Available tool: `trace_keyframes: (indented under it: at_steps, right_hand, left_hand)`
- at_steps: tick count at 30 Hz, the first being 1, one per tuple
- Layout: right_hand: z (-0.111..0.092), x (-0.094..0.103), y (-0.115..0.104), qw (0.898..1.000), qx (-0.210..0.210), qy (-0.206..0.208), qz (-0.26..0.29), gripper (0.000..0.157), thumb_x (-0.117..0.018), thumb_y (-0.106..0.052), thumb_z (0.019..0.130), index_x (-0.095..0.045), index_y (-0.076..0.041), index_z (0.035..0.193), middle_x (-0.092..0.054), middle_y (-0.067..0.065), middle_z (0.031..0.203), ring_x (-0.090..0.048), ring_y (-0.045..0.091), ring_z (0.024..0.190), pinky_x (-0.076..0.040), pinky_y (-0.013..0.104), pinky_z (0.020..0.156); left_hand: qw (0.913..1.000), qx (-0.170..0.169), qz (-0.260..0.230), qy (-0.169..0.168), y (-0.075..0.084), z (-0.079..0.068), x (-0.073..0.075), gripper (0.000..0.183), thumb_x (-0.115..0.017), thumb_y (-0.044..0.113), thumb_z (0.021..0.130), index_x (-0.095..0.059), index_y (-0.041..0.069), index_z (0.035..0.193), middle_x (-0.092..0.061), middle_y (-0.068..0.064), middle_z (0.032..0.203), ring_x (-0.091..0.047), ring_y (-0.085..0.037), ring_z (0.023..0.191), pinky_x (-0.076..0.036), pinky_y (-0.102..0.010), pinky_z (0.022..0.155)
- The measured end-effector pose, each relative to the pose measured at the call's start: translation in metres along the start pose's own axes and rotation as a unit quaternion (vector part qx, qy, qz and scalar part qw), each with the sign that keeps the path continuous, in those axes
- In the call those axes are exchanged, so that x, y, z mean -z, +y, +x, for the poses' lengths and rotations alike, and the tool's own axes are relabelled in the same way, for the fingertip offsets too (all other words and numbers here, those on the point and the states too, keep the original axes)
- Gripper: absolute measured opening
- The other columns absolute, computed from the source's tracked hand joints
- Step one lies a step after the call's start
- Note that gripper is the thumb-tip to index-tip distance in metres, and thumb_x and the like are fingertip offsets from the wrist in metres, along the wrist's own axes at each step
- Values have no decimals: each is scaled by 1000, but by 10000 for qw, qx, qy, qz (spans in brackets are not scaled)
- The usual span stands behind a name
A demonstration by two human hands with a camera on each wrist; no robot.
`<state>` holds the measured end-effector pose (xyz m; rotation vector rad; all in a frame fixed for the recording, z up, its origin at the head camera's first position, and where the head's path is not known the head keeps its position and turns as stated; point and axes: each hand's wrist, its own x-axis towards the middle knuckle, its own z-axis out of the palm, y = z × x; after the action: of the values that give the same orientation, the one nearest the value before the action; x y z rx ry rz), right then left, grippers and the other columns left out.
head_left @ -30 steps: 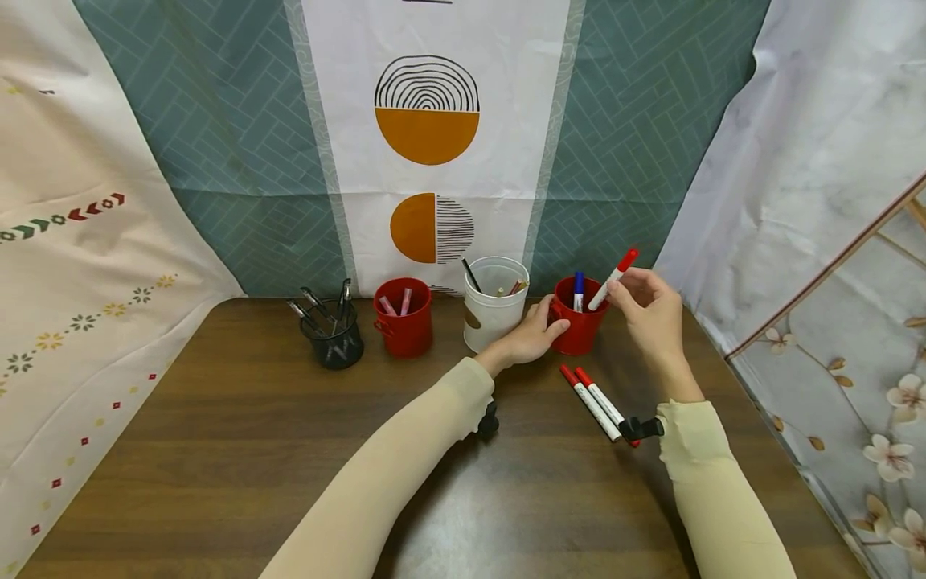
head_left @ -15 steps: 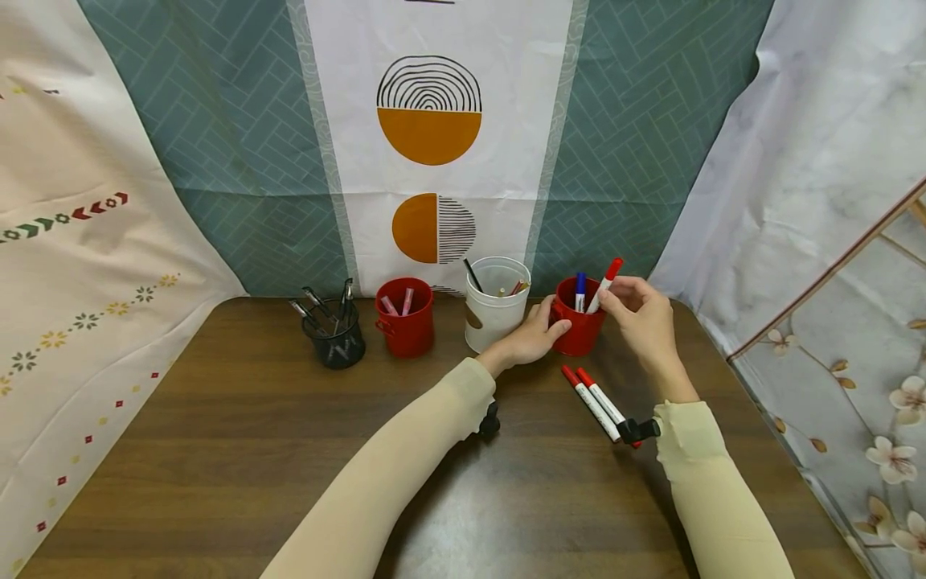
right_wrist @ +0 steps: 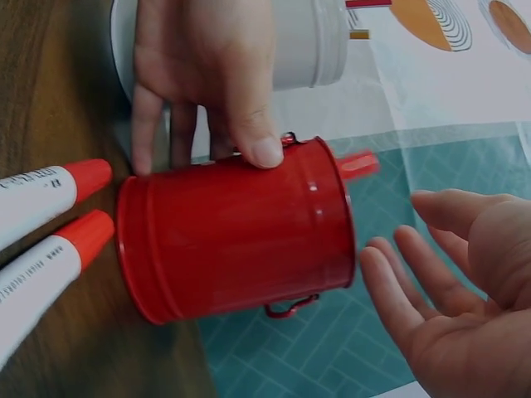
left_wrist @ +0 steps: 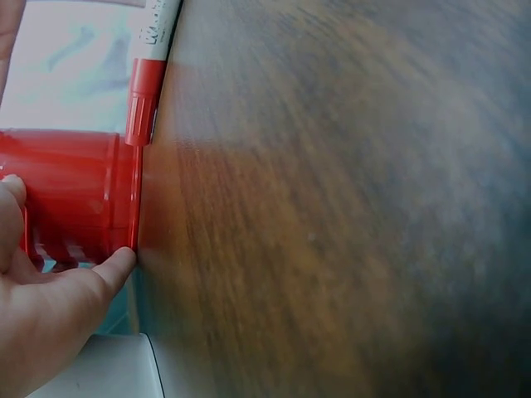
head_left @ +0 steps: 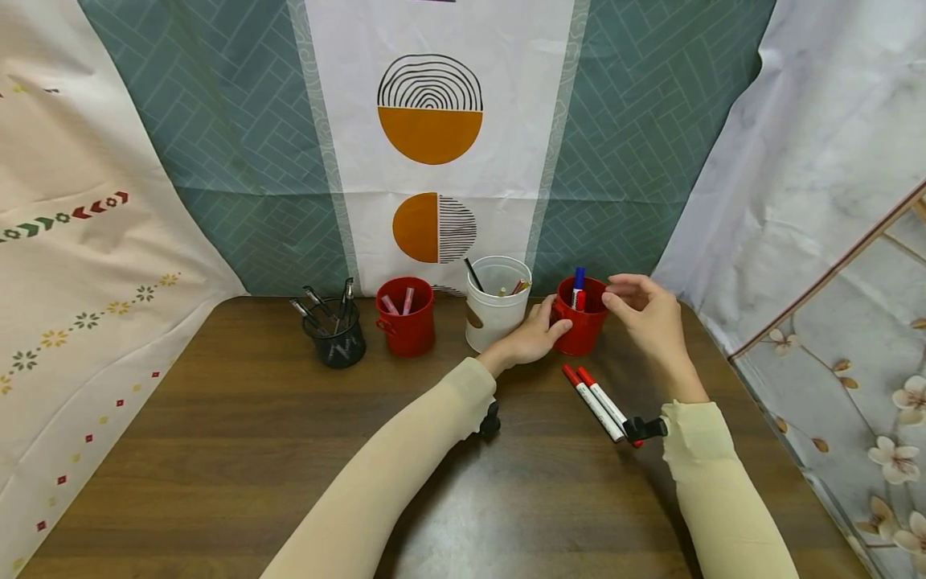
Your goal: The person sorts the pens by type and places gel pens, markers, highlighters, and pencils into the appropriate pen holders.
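My left hand point(head_left: 531, 338) holds the right-hand red bucket point(head_left: 581, 336) at its left side; the right wrist view shows the thumb on the bucket's wall. Inside stand a blue-capped marker point(head_left: 579, 277) and a red-capped marker point(head_left: 581, 301), only their upper ends visible. Just right of the rim is my right hand point(head_left: 653, 322), fingers loosely bent and holding nothing; a gap parts it from the bucket in the right wrist view. Two red-capped white markers point(head_left: 593, 412) lie side by side on the table before the bucket, partly hidden by the right wrist's camera mount.
Left of the held bucket stand a white bucket point(head_left: 492, 322) with pencils, another red bucket point(head_left: 408, 334) with two pink sticks, and a black mesh cup point(head_left: 342, 350) with several pens. Patterned cloth point(head_left: 615, 161) hangs behind the wooden table point(head_left: 289, 450).
The right hand lowered the red-capped marker into the bucket and let it go; the marker dropped in beside the blue one. The left hand stays on the bucket.
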<state>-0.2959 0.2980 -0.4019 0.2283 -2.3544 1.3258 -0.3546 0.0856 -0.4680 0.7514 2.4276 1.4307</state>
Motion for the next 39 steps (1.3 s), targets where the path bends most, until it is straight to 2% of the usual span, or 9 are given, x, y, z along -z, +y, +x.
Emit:
trace_keyframes:
  at_steps: [3, 8, 10, 14, 17, 26, 33, 39]
  right_hand:
    - [-1, 4, -4, 9997, 111, -89, -222, 33, -76, -23, 101, -71, -7, 130, -77, 16, 117, -68, -6, 88, -53, 11, 77]
    - [-3, 10, -12, 9977, 281, -305, -533, 32, -76, -23, 101, -72, -6, 128, -77, 17, 118, -66, -9, 89, -51, 10, 77]
    - [-3, 11, -15, 9964, 382, -380, -658, 32, -76, -22, 100, -72, -5, 128, -77, 16, 118, -70, -1, 92, -51, 8, 78]
    - [-6, 13, -20, 9931, 588, -522, -873, 30, -77, -18, 99, -73, -2, 125, -77, 17, 116, -76, 28, 98, -49, 5, 78]
    - [-11, 16, -23, 9909, 643, -660, -980, 29, -77, -17, 99, -73, -2, 124, -77, 18, 115, -76, 37, 98, -48, 5, 77]
    - [-19, 24, -30, 9834, 482, -1165, -1308, 27, -79, -24, 99, -74, -10, 121, -79, 13, 111, -78, 31, 96, -49, 8, 75]
    - [-25, 26, -34, 9762, 490, -1455, -1529, 32, -80, -21, 97, -73, -7, 125, -80, 11, 108, -78, 30, 93, -52, 12, 77]
    - [-31, 27, -32, 9700, 371, -1768, -1628, 32, -80, -20, 97, -73, -6, 125, -79, 12, 111, -78, 30, 95, -61, 31, 81]
  left_hand:
    - [10000, -11, -10, -21, 0, 0, 0, 73, -47, 41, 114, -12, 11, 171, -24, -19, 170, -25, -30, 159, -27, -47, 129]
    - [10000, -4, -2, -27, 0, -1, 1, 74, -47, 41, 114, -11, 11, 171, -23, -19, 170, -25, -30, 159, -26, -47, 129]
    - [10000, -2, 0, -12, 0, -1, 1, 74, -47, 41, 114, -12, 10, 171, -23, -19, 170, -25, -30, 159, -26, -47, 129]
    - [10000, -26, 2, -14, 0, 0, 0, 73, -47, 41, 114, -13, 10, 170, -25, -19, 169, -27, -30, 158, -27, -47, 129]
    - [10000, -11, 10, -31, 1, 0, 0, 73, -47, 41, 114, -13, 10, 170, -25, -19, 169, -27, -30, 158, -27, -47, 129]
    - [10000, 33, -62, -41, 2, -2, 1, 73, -47, 40, 113, -13, 10, 170, -23, -19, 171, -25, -30, 159, -26, -47, 129]
    - [10000, 46, -60, -45, 2, -2, 1, 74, -47, 41, 113, -12, 9, 171, -20, -19, 172, -25, -31, 159, -27, -48, 129]
    - [9999, 68, -84, -17, 1, -1, 0, 73, -47, 39, 113, -12, 9, 170, -22, -19, 171, -27, -30, 158, -28, -47, 129]
